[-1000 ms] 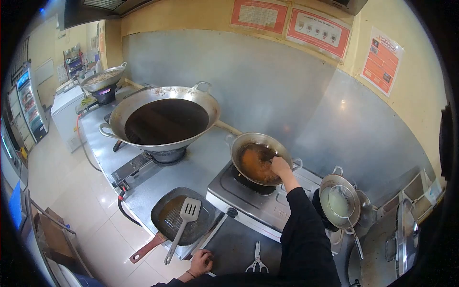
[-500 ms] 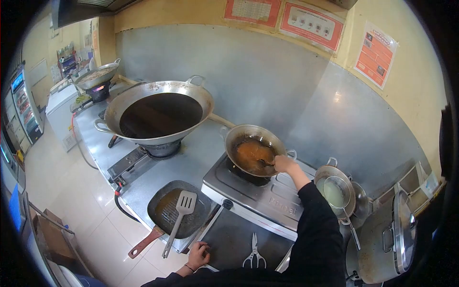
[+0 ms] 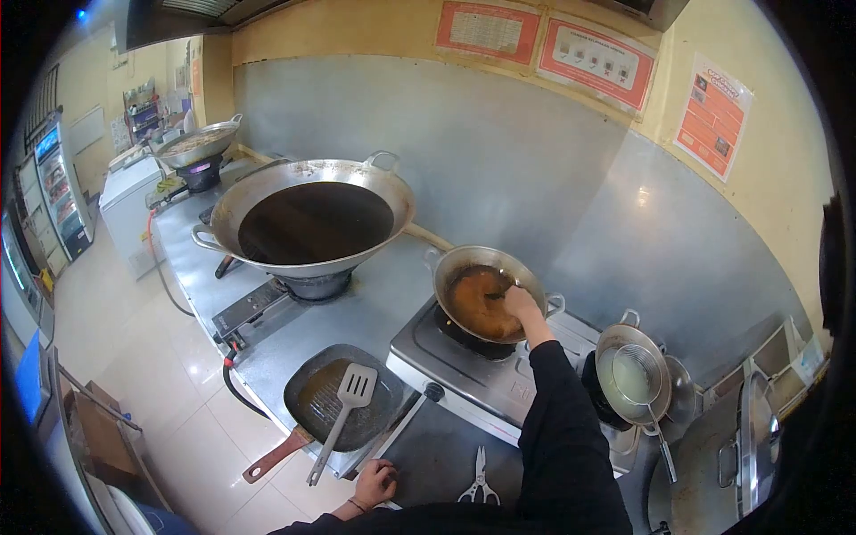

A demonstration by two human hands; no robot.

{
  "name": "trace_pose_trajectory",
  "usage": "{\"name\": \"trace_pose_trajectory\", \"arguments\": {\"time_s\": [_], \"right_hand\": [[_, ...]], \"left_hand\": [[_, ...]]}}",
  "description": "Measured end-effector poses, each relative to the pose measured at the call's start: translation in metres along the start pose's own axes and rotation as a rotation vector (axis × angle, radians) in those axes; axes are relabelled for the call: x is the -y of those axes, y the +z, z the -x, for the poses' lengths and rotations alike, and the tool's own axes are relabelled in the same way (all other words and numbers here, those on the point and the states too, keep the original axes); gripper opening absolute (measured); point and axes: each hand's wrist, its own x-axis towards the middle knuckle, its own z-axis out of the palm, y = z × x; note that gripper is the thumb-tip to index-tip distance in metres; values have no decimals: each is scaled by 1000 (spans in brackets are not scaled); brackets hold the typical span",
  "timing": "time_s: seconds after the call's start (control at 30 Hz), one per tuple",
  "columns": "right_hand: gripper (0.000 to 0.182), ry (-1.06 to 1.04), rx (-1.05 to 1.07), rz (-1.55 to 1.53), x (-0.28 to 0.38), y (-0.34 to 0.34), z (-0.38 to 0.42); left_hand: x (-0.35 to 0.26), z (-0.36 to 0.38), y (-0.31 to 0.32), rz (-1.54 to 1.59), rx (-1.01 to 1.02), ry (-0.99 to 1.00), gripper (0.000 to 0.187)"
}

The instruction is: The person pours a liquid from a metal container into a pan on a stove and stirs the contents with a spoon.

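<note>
My right hand (image 3: 519, 303) is over the small wok (image 3: 446, 281), its fingers closed round a dark utensil (image 3: 496, 295) that is mostly hidden by the hand. The utensil reaches into orange-brown liquid (image 3: 473, 309). This wok sits on a silver gas stove (image 3: 415, 357). My left hand (image 3: 375, 484) rests low at the front edge of the dark counter (image 3: 437, 450), fingers curled in, with no object visible in it. Kitchen scissors (image 3: 480, 481) lie to its right. Above and left of it is a square grill pan (image 3: 308, 392) with a slotted turner (image 3: 357, 387) across it.
A large wok (image 3: 403, 192) of dark liquid stands on a burner at the back left. Farther off is another wok (image 3: 201, 147). To the right, a strainer (image 3: 631, 374) rests in a pan (image 3: 615, 343), near a big lidded pot (image 3: 704, 464). A metal backsplash (image 3: 499, 152) runs behind.
My right hand has moved the utensil within the small wok, away from its right rim toward the far side of the liquid. The whole view has shifted slightly; my left hand stays put.
</note>
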Motion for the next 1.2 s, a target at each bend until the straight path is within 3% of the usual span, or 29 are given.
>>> {"name": "trace_pose_trajectory", "arguments": {"time_s": [0.17,0.57,0.67,0.83,1.1,1.2], "right_hand": [[24,-114,5,127,38,-16,48],[21,-239,138,280,5,-33,74],[22,-354,160,235,-5,-58,71],[22,-371,189,210,0,-93,94],[23,-188,236,257,-9,-46,73],[22,-239,198,184,-26,-18,34]], "left_hand": [[3,-1,2,-37,-18,45,24],[2,0,2,-50,-5,8,22],[1,-2,1,-39,-4,14,22],[6,0,4,-42,0,23,22],[2,-2,1,-63,-6,36,23],[0,-4,-1,-70,1,24,24]]}}
